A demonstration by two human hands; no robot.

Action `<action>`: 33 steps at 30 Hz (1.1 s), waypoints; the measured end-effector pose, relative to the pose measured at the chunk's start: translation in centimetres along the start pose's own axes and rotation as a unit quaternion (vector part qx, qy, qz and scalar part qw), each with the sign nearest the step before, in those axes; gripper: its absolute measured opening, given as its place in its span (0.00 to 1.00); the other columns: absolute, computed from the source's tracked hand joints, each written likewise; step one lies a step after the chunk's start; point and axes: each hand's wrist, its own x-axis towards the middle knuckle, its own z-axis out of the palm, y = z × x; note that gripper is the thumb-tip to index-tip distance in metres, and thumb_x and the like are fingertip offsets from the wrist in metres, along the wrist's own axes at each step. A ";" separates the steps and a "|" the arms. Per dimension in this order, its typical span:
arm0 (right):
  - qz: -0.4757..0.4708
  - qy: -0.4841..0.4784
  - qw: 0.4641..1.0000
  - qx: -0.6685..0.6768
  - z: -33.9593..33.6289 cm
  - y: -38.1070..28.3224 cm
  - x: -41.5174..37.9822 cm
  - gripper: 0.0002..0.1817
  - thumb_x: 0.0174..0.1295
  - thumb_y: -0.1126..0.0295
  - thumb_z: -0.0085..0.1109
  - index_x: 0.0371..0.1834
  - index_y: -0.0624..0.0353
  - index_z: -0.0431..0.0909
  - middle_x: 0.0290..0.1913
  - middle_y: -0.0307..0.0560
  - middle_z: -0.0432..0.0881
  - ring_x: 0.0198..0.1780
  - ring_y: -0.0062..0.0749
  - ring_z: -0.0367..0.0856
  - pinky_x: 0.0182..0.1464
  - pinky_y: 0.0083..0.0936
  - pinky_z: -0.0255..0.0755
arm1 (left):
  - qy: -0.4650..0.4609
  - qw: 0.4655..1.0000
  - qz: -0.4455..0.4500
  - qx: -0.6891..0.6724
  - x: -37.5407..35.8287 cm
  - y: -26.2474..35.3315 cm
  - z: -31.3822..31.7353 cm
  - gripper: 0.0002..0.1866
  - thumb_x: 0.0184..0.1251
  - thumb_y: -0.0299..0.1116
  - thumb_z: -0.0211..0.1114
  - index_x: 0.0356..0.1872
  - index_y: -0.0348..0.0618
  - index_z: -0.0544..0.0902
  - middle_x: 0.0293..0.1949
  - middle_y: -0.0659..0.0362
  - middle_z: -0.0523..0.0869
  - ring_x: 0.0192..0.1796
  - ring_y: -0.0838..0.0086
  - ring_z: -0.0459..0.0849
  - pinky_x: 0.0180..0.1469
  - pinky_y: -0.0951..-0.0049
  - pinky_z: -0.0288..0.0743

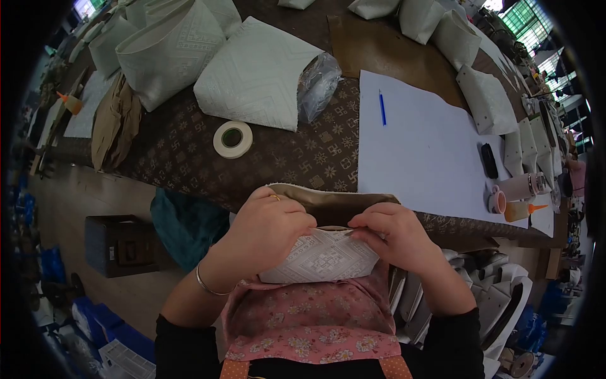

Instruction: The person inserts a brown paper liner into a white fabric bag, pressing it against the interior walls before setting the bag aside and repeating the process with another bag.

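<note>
A white embossed bag (328, 256) with a tan lining rests against my apron at the table's front edge, its mouth facing up. My left hand (268, 224) grips the left part of its near rim, with the fingers curled over the edge. On the right, my right hand (394, 234) pinches the same rim between thumb and fingers. Between the two hands the brown inside of the bag shows. The fingertips inside the mouth are partly hidden.
A roll of tape (232, 139), a white bag piece (255, 76) and a crumpled plastic bag (317, 87) lie on the patterned table. A blue pen (382, 107) rests on white paper (416, 158). Glue bottle (524, 210) and pink flask (521, 187) stand right.
</note>
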 end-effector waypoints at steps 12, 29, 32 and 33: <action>0.006 -0.010 1.000 0.025 -0.2 -0.1 0.0 0.08 0.54 0.72 0.72 0.38 0.57 0.86 0.35 0.45 0.84 0.36 0.40 0.84 0.38 0.31 0.78 | -0.043 0.999 0.005 -0.001 0.3 1.0 -0.1 0.05 0.58 0.28 0.67 0.35 0.49 0.88 0.34 0.63 0.86 0.40 0.72 0.83 0.54 0.68 0.65; -0.005 -0.006 0.999 0.048 -0.4 0.0 -0.3 0.09 0.53 0.75 0.71 0.38 0.57 0.86 0.35 0.44 0.83 0.34 0.39 0.84 0.37 0.30 0.78 | -0.010 0.998 -0.052 -0.034 0.9 3.6 1.7 0.04 0.61 0.31 0.67 0.36 0.49 0.87 0.36 0.63 0.83 0.48 0.68 0.83 0.67 0.48 0.52; -0.008 0.003 0.999 0.033 0.0 -0.1 -0.5 0.09 0.53 0.74 0.71 0.38 0.56 0.86 0.35 0.43 0.83 0.36 0.39 0.83 0.40 0.32 0.76 | -0.002 0.997 -0.069 -0.029 0.9 3.9 2.1 0.05 0.61 0.31 0.67 0.37 0.49 0.87 0.36 0.62 0.83 0.50 0.67 0.82 0.67 0.47 0.52; -0.015 0.015 1.000 0.015 0.2 -0.1 -0.7 0.09 0.53 0.74 0.71 0.37 0.55 0.86 0.36 0.42 0.83 0.38 0.39 0.83 0.43 0.32 0.75 | 0.006 0.997 -0.071 -0.022 1.0 4.1 2.3 0.05 0.61 0.30 0.66 0.36 0.49 0.87 0.36 0.62 0.82 0.50 0.67 0.82 0.67 0.46 0.51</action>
